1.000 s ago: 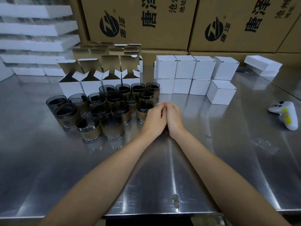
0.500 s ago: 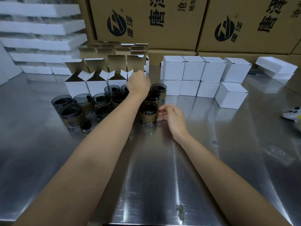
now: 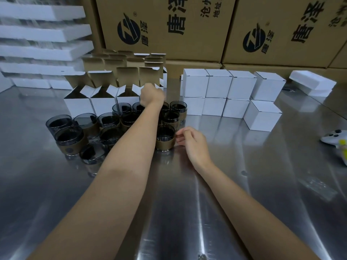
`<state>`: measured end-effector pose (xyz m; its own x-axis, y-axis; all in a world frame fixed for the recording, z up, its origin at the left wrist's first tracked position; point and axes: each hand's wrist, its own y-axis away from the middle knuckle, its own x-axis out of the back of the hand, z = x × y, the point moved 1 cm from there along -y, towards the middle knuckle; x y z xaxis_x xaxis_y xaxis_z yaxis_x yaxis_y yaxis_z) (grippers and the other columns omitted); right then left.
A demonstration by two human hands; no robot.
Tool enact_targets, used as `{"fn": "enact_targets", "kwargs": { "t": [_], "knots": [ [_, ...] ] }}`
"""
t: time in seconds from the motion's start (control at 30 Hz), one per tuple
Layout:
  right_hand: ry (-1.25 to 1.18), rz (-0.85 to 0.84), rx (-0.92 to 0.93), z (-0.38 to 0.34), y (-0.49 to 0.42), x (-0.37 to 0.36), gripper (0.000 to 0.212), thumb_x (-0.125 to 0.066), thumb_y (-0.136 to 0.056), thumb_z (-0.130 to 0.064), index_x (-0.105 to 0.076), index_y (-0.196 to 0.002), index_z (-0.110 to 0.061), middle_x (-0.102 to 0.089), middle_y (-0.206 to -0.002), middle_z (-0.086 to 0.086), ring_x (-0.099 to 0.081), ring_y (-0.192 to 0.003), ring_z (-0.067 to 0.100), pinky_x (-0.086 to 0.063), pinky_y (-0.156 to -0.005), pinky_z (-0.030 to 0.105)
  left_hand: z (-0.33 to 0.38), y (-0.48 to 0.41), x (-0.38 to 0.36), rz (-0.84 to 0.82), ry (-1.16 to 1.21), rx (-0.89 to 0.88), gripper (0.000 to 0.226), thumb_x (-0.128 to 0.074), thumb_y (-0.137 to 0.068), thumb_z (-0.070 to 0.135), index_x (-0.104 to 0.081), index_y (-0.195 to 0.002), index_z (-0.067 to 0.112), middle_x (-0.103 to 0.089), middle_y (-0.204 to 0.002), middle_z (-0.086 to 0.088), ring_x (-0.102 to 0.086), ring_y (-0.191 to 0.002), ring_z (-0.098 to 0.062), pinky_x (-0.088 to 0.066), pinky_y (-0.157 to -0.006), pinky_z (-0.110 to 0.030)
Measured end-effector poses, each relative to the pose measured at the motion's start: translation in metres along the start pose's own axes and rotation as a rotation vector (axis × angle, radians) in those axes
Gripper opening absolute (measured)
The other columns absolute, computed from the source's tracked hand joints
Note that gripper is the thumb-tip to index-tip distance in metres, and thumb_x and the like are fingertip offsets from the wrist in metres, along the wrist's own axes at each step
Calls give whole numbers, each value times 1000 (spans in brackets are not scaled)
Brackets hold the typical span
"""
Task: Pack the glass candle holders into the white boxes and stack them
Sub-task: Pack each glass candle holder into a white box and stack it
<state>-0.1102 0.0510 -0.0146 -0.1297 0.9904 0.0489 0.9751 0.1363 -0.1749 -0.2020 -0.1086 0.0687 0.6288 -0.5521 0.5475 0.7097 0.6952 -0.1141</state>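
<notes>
The left grip [image 3: 152, 95] is reaching out over the cluster of holders [image 3: 68, 136] to the last box [image 3: 149, 76] in the open row. It looks to be steadying or fetching that box so it can be filled. Its fingers are curled into a fist-like shape, seen from behind. Whether they are pinching the box's wall or flap, I cannot tell.

The right grip [image 3: 191, 140] is lying low on the worktop [image 3: 244, 184], fingers loosely curled and closed round nothing. Its fingertips [image 3: 178, 136] are just beside, perhaps touching, the side of the nearest holder [image 3: 165, 137]. This holder is standing a little apart from the cluster, on the side toward the right grip, which makes it the easy one to take first.

The holder is standing upright on its base with its mouth facing up, its axis vertical, the dark glass above the brown band. It is squat, about as wide as tall. The box at the left grip is likewise opening upward, its lid flap standing up on the far side, so the holder should be able to go in base-first without turning.

Beyond the right grip and off to its right, closed boxes [image 3: 217, 85] are sitting stacked two high, presumably already packed.
</notes>
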Motion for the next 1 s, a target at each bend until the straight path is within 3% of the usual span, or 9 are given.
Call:
{"fn": "enact_targets", "kwargs": {
  "t": [0.1,0.27,0.43,0.57,0.67,0.73,0.83,0.9,1.0],
  "knots": [
    [16,-3,8,2,-1,0,37,-40,-94,-3,-63,-69,-19,-63,-66,-1,-60,-65,14,-54,-65,31,9,0,1,37,133,1,25,-49,-97,19,-70,-97,5,-73,-97,-3,-66,-87,-18,-43,-65,-24],
    [25,-2,17,1,-1,0,36,-41,-95,-3,-63,-70,-18,-62,-66,1,-60,-66,16,-55,-68,38,32,28,19,189,316,-154,35,-45,-95,13,-68,-74,-4,-60,-57,1,-47,-43,-1,-35,-46,-20],
    [-21,64,43,-7,2,5,32,-41,-96,-3,-65,-85,-21,-64,-78,-3,-61,-69,5,-54,-69,28,50,82,39,280,437,-424,41,-51,-95,21,-57,-61,-2,-56,-51,-13,-49,-47,-23,-40,-49,-35],
    [-79,342,258,-21,5,24,46,-44,-87,5,-46,-129,-14,-52,-122,3,-53,-101,0,-45,-84,15,42,136,35,209,382,-602,40,-55,-94,28,-53,-56,16,-44,-40,6,-43,-43,-11,-32,-48,-27],
    [17,366,444,-24,5,44,58,-44,-82,-2,-37,-140,-4,-40,-139,5,-43,-126,17,-37,-106,28,21,172,22,181,279,-735,28,-59,-93,28,-66,-68,18,-46,-45,6,-43,-46,-13,-36,-51,-29],
    [-49,337,430,-26,5,54,56,-40,-82,-8,-40,-138,-8,-41,-141,6,-42,-128,14,-36,-109,29,8,188,13,184,236,-807,22,-62,-93,26,-72,-76,17,-49,-46,5,-47,-45,-15,-41,-50,-30],
    [-88,322,333,-27,7,61,41,-39,-90,-17,-47,-130,-18,-50,-135,6,-50,-119,12,-44,-96,19,-5,203,-2,153,207,-877,20,-61,-94,28,-75,-84,20,-59,-51,4,-56,-48,-13,-45,-48,-31],
    [-17,311,271,-23,6,64,32,-36,-99,-18,-51,-126,-13,-57,-124,11,-56,-110,18,-47,-90,23,-12,208,-12,98,212,-872,23,-58,-96,34,-73,-82,24,-61,-54,5,-57,-50,-8,-45,-49,-29],
    [57,279,88,-16,2,64,25,-31,-103,-15,-56,-102,-13,-60,-85,6,-58,-74,7,-45,-70,27,-25,206,-27,-31,221,-730,35,-52,-98,37,-57,-67,23,-55,-49,4,-54,-51,-9,-46,-53,-34]
  ]
}}
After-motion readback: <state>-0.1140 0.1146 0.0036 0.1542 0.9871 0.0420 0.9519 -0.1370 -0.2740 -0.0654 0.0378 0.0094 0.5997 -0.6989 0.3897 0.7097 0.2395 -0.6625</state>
